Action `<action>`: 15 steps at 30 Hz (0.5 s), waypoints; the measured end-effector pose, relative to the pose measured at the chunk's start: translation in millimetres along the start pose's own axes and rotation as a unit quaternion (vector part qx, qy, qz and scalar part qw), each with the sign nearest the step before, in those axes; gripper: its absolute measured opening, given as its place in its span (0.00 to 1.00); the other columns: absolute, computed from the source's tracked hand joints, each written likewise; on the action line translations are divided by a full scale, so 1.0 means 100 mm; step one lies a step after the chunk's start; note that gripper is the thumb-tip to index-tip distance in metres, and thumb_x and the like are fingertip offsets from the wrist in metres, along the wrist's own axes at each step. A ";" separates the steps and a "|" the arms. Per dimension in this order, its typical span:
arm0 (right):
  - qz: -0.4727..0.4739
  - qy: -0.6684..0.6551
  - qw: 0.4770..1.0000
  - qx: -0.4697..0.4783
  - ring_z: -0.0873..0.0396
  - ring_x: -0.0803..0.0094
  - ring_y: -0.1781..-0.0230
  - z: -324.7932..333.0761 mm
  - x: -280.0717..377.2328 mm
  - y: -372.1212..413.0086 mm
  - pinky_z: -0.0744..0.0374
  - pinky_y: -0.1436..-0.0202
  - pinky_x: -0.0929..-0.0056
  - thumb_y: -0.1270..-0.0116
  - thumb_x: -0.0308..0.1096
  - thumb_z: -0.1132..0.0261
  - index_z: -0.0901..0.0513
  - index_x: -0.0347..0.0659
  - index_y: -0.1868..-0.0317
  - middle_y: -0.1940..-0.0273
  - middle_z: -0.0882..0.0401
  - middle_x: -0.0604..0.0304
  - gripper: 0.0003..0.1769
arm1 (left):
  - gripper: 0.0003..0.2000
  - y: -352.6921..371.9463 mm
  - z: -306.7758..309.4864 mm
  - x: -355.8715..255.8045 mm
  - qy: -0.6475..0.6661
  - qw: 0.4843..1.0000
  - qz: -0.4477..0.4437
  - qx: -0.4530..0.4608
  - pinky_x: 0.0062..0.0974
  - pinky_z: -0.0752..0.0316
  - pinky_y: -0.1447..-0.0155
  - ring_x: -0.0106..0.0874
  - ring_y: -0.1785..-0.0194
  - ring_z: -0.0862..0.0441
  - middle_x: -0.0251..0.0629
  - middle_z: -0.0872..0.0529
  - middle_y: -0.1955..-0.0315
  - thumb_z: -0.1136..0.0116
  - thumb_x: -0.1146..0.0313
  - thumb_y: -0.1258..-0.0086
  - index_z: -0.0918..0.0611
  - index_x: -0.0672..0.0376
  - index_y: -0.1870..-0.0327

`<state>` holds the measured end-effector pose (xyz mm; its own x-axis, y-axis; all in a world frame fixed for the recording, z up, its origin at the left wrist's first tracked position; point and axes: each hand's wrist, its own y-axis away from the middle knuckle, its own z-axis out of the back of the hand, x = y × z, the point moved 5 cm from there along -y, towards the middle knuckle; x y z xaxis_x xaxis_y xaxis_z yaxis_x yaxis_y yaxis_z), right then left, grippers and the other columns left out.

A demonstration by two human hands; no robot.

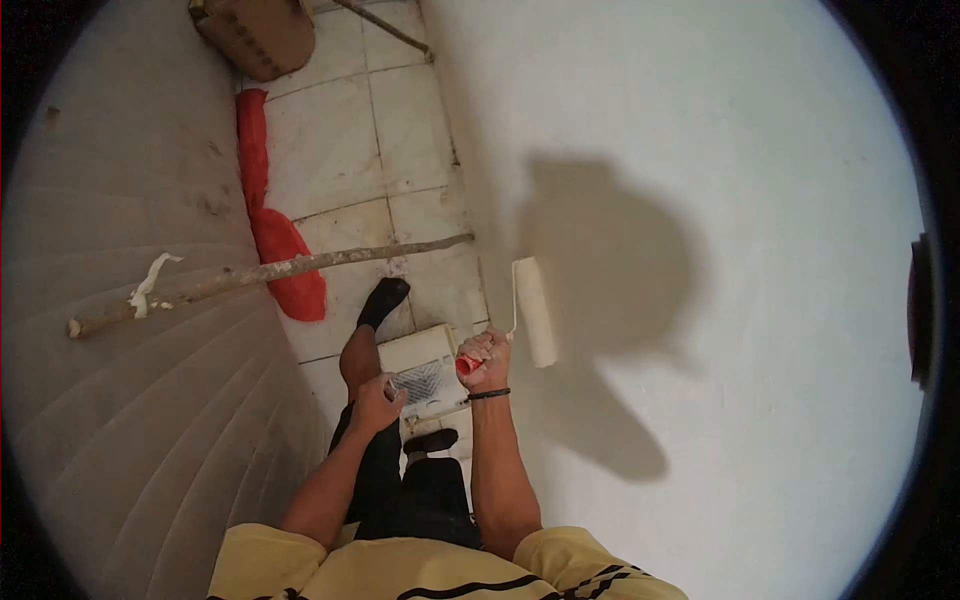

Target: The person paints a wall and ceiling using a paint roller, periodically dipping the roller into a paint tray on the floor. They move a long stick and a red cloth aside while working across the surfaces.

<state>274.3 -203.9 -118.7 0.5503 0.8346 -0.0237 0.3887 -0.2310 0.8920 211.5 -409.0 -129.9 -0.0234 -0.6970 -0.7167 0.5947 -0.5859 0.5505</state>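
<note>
My right hand [484,362] is closed around the red handle of a paint roller [537,312]. The roller's pale, fuzzy sleeve stands lengthwise against or very near the white wall [780,300]; contact is hard to judge. White smears coat the fingers of this hand. My left hand [376,405] hangs lower with curled fingers, over my leg and beside the paint tray. Whatever those fingers hold, if anything, is too small to make out. Below both hands, a white paint tray [400,350] with a grey ribbed grid rests on the floor.
A rough wooden pole [350,256] slants across from the padded grey panel [130,420] to the wall side. Red cloth or sacking [290,265] lies along the panel's foot. A cardboard box [258,40] and another stick [385,25] are farther off on the tiled floor [320,130].
</note>
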 end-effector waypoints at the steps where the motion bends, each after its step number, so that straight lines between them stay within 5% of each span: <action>1: -0.003 0.002 1.000 -0.005 0.39 0.79 0.93 0.04 0.04 -0.10 0.36 0.88 0.79 0.36 0.32 0.43 0.34 0.49 0.85 0.89 0.35 0.68 0.18 | 0.22 -0.03 -0.03 0.02 0.005 1.000 0.003 -0.006 0.33 0.23 0.66 0.37 0.73 0.17 0.45 0.16 0.75 0.35 0.65 0.40 0.22 0.65 0.47; 15: -0.148 -0.043 0.988 -0.021 0.39 0.77 0.93 1.00 0.53 -1.73 0.34 0.88 0.81 0.35 0.30 0.45 0.37 0.48 0.88 0.91 0.40 0.69 0.22 | 0.25 -0.23 -0.17 -0.11 0.023 0.997 0.069 0.032 0.31 0.21 0.66 0.34 0.73 0.16 0.46 0.16 0.71 0.35 0.66 0.43 0.24 0.65 0.43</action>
<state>310.2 -169.7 -319.5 0.4783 0.8166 -0.3232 0.5118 0.0399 0.8582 211.4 -380.8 -142.0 0.0926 -0.7537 -0.6507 0.5375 -0.5123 0.6698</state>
